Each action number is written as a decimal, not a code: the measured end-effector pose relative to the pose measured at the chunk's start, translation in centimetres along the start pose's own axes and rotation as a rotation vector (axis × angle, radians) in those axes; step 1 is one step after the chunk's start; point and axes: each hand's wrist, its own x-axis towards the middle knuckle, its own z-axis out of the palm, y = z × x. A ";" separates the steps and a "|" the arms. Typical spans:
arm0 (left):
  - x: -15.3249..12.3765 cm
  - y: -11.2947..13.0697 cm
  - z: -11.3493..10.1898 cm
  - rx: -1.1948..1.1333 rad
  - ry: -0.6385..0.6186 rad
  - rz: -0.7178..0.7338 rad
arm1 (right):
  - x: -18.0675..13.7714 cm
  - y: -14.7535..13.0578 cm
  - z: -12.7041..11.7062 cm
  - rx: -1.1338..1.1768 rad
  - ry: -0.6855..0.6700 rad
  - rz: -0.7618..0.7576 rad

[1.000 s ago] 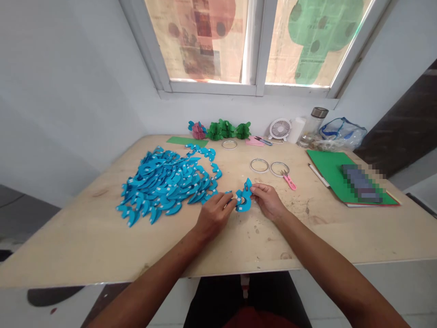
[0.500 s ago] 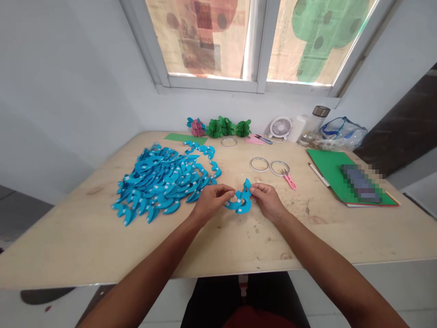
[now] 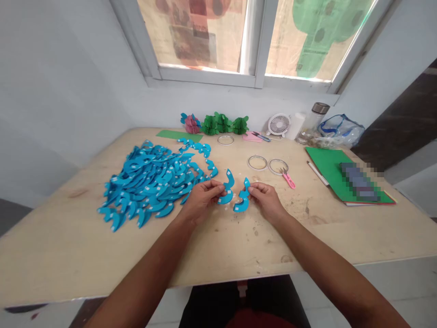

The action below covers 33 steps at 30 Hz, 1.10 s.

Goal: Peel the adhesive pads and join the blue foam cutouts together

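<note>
My left hand is closed in a pinch on one blue paper piece. My right hand pinches a second blue piece, just beside the first at four o'clock. The blue pile lies at nine o'clock.

Pretty much blocked on the left by blue pile, right up beside left hand. Only a slim gap between left piece and right piece. Wide open along near table edge. Crowded past right hand: tape rings, snips (pink ones). Further right, pen and folder in the way.
</note>
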 end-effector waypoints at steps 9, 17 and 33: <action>-1.2 -0.8 1.9 0.086 -0.172 0.029 | -0.4 -0.3 0.4 0.017 -0.031 0.009; -1.6 -1.1 2.8 0.120 -0.033 0.033 | -0.5 -0.5 0.6 0.004 -0.039 0.026; -1.3 -1.4 2.7 0.163 0.039 0.013 | -0.6 -0.3 0.5 -0.015 -0.054 0.017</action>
